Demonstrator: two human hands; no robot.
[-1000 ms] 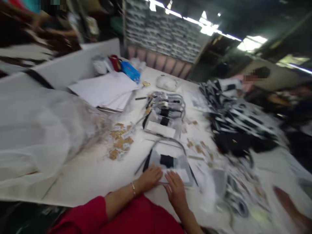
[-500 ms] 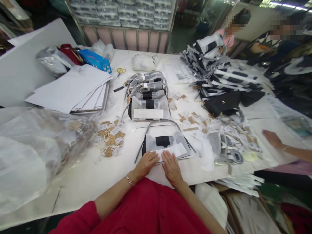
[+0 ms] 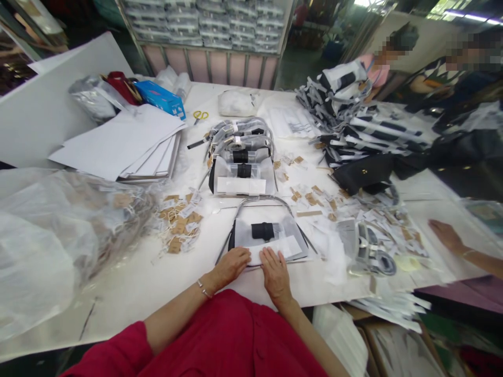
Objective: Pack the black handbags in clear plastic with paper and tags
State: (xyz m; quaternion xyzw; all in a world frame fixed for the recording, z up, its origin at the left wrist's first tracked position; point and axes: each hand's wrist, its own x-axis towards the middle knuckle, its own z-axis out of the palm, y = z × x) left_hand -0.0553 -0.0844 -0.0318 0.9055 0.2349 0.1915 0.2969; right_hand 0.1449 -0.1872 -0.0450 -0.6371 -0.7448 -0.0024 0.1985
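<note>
A small handbag wrapped in clear plastic (image 3: pixel 271 233), with a black band and a curved handle, lies flat on the white table (image 3: pixel 137 283) in front of me. My left hand (image 3: pixel 230 264) rests on its near left corner, fingers curled onto the edge. My right hand (image 3: pixel 275 272) lies flat, fingers stretched, on the white card at its near edge. Behind it sits a stack of similar wrapped bags (image 3: pixel 241 157).
Loose tan tags (image 3: pixel 181 220) lie left of the bag, clear plastic bags (image 3: pixel 58 230) farther left. White sheets (image 3: pixel 121 141), a blue box (image 3: pixel 161 98) and yellow scissors (image 3: pixel 200 114) sit behind. Black-and-white bags (image 3: pixel 361 131) pile right. Another person's hand (image 3: pixel 446 235) rests at right.
The view swung from blurred and tilted to steady and downward. My hands stay on the near edge of the wrapped bag, the left hand's fingers curling slightly.
</note>
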